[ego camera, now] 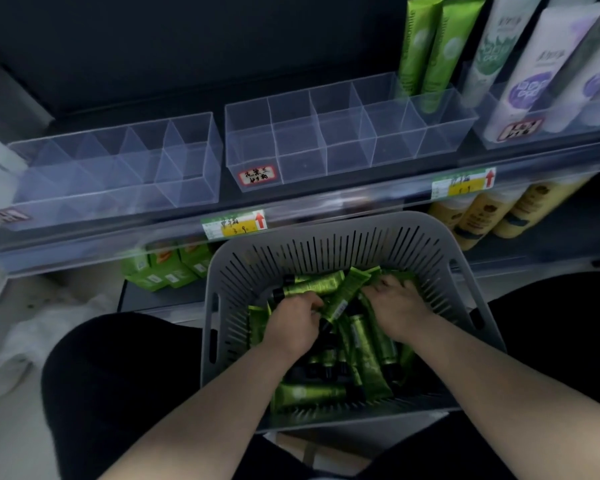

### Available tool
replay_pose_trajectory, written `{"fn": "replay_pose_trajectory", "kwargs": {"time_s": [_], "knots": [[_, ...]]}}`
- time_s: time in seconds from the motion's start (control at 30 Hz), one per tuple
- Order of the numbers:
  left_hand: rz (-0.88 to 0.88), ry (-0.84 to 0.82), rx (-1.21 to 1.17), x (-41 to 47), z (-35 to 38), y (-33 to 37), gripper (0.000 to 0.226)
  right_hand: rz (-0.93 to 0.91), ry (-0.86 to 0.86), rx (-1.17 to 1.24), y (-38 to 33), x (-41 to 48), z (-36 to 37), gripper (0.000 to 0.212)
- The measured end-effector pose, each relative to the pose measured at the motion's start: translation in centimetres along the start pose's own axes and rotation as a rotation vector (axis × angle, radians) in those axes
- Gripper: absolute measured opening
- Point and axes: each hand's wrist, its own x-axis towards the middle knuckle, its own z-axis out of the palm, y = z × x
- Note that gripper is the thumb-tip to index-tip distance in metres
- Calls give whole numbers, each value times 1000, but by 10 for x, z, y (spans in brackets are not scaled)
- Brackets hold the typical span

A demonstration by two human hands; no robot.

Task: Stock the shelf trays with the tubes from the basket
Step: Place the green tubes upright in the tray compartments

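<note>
Both bare hands reach into a grey slotted plastic basket [329, 244] heaped with small green tubes with black caps [312, 391]. The left hand [297, 315] curls around one tube; the right hand [400, 306] lies spread on the pile. Above, clear plastic divided shelf trays [329, 133] stand on the shelf.

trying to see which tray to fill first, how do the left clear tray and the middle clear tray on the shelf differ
The left tray has no label on the front that shows; the middle tray carries a handwritten red-bordered label at its front left corner. The left tray holds nothing, while the middle tray has two tall green tubes standing at its right end. Both are clear plastic with dividers, and their other compartments are unfilled.
</note>
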Motion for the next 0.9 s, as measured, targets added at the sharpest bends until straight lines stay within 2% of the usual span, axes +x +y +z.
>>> {"fn": "replay_pose_trajectory", "kwargs": {"time_s": [0.13,0.27,0.37,0.43,0.53,0.63,0.8,0.9], "knots": [[12,19,18,1,-1,-1,24,13,41,108,3,1,-5,52],[10,7,21,6,0,1,26,14,49,322,6,-3,-10,37],[9,-23,52,11,4,8,30,23,48,378,11,-9,-13,28],[15,-47,83,15,6,14,31,46,8,425,16,-14,-18,33],[24,-72,116,23,11,24,30,41,-116,508,24,-24,-27,54],[24,-80,127,29,16,34,27,21,-152,441,32,-29,-28,59],[29,-86,171,38,21,40,24,15,-71,402,39,-28,-28,22],[10,-104,197,42,23,41,23,-17,53,383,37,-26,-28,8]]}}
